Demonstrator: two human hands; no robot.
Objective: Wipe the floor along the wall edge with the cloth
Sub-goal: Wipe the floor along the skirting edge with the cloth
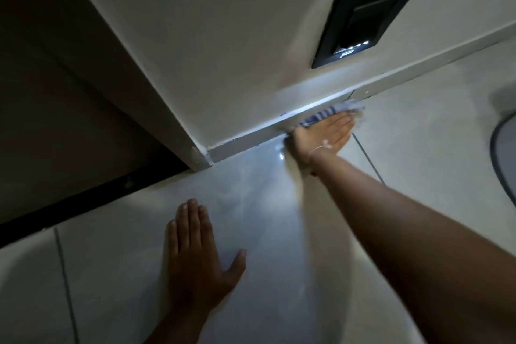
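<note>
A blue-and-white striped cloth (326,113) lies on the pale tiled floor (268,181) right against the skirting board (251,137) at the foot of the wall. My right hand (324,134) presses flat on the cloth, fingers stretched toward the right, with a thin bracelet at the wrist. Only the cloth's far edge shows beyond the fingers, and it is blurred. My left hand (195,257) rests palm down on the floor nearer to me, fingers spread, holding nothing.
A black wall panel with small white lights (371,17) sits low on the wall above the cloth. The wall corner (201,156) ends at a dark doorway on the left. A round grey object (505,159) lies on the floor at the right edge.
</note>
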